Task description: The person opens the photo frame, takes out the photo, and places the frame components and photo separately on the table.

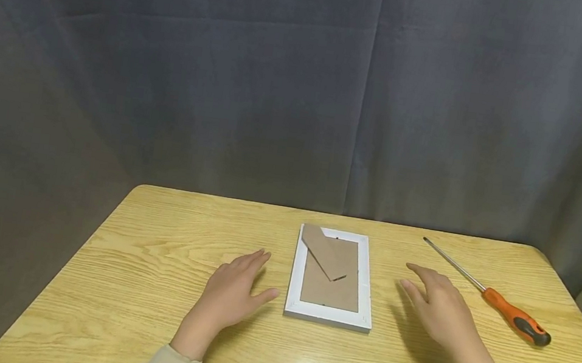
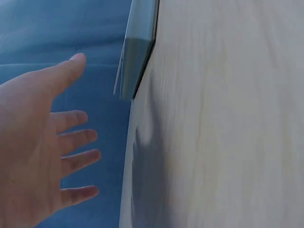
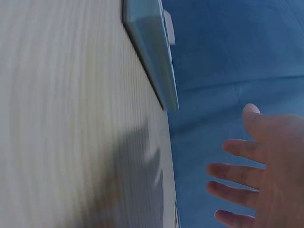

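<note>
A white picture frame (image 1: 328,315) lies on the table with its brown backing board (image 1: 318,289) facing up. A brown stand flap (image 1: 322,250) slants across that backing from the upper left. To the left of the frame hovers my left hand (image 1: 233,290), its thumb pointing toward the frame's edge. My right hand (image 1: 442,309) is on the other side, a little farther from the frame. Both wrist views show spread, empty fingers above the wood, with the side of the frame (image 2: 137,52) nearby. Beyond the right hand lies a screwdriver with an orange and black handle (image 1: 513,315).
The wooden table (image 1: 148,261) has rounded far corners, and a dark grey-blue curtain (image 1: 257,103) hangs behind it. The screwdriver's long metal shaft (image 1: 454,263) points toward the back of the table. A bright glare spot shows near the front.
</note>
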Tool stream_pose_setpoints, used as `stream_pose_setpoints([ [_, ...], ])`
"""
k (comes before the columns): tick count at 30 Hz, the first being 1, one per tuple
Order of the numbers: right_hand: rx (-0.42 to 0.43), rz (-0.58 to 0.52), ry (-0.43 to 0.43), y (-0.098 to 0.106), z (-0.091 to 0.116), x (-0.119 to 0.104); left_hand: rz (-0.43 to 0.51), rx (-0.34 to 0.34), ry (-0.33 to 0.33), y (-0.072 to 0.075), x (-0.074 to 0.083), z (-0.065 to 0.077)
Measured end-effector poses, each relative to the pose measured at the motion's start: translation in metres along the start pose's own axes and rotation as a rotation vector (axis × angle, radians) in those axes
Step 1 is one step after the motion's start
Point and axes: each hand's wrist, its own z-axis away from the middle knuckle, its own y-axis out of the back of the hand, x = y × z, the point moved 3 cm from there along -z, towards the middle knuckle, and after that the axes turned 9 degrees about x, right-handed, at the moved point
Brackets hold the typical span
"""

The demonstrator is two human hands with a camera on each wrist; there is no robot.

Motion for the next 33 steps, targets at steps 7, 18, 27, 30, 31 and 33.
stream_pose_setpoints([
  [7, 0.008, -0.028, 0.044, -0.013, -0.009, -0.021, 0.067, -0.058, 0.039, -0.013, 0.009, -0.008],
  [18, -0.032, -0.014, 0.091, -0.031, -0.009, -0.037, 0.081, -0.087, 0.036, -0.026, 0.023, -0.013],
  [27, -0.069, 0.018, 0.126, -0.039, -0.005, -0.046, 0.013, -0.117, 0.0, -0.033, 0.028, -0.011],
  [30, -0.106, 0.019, 0.119, -0.04, -0.005, -0.048, 0.011, -0.125, -0.012, -0.034, 0.03, -0.011],
  [31, -0.117, 0.02, 0.116, -0.04, -0.004, -0.049, 0.012, -0.127, -0.017, -0.034, 0.031, -0.011],
  [33, -0.14, 0.023, 0.109, -0.04, -0.004, -0.049, 0.018, -0.129, -0.027, -0.035, 0.032, -0.011],
])
